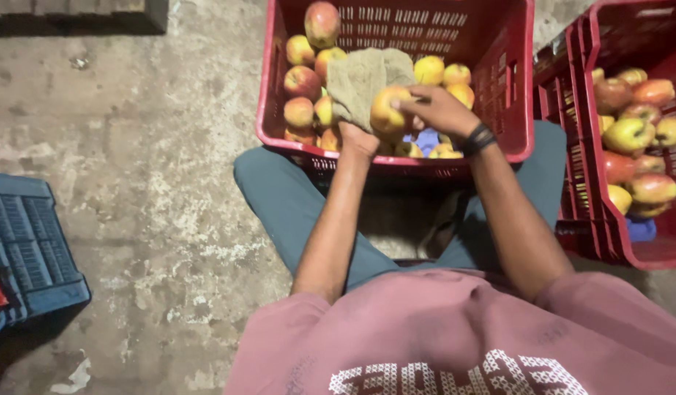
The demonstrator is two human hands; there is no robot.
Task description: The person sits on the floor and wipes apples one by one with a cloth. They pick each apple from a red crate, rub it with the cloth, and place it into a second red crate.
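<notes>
A person sits on a bare concrete floor [133, 183], seen from above, legs spread around a red crate [513, 88] of apples. The crate's near rim sits between the knees, just beyond the forearms.

The left hand [358, 135] is mostly hidden under a tan cloth [360, 80]; only the wrist and heel of the hand show, so I cannot tell how its fingers are set. The cloth drapes over that hand and cups the left side of one yellow-red apple [385, 110], held just above the crate's near rim.

The right hand [440, 110], with a dark band on the wrist, rests on the apple's right side, its fingers [411, 102] curled and pressed against the fruit.

More apples [305, 80] fill the crate's left and back parts; its far right corner is bare.

A second red crate [609, 219] of apples stands touching or nearly touching the first, by the right knee. A blue crate [30, 249] sits at the left edge, well apart. Between it and the left leg the floor lies open, a wide stretch.
</notes>
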